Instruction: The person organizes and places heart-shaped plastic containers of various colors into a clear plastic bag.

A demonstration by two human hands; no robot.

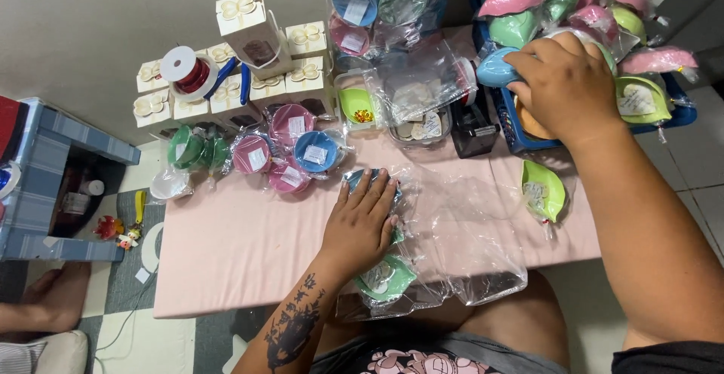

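My left hand [362, 223] lies flat, fingers spread, on a clear plastic bag [460, 261] on the pink table [234, 246], pressing a small blue dish [360, 177] wrapped inside. A green leaf-shaped dish [388, 277] in plastic sits just below that hand. My right hand [562, 84] reaches into a blue basket [520, 134] piled with wrapped pastel leaf-shaped dishes and curls over a light blue one [494, 68]. Another green leaf dish [544, 189] lies on the table below the basket.
Wrapped pink, blue and green round dishes [290, 148] cluster at the table's back. White gift boxes [256, 31] with bows, a red ribbon spool [188, 72] and a black tape dispenser [473, 129] stand behind. A blue plaid stool [53, 193] sits left, another person's foot [45, 298] beside it.
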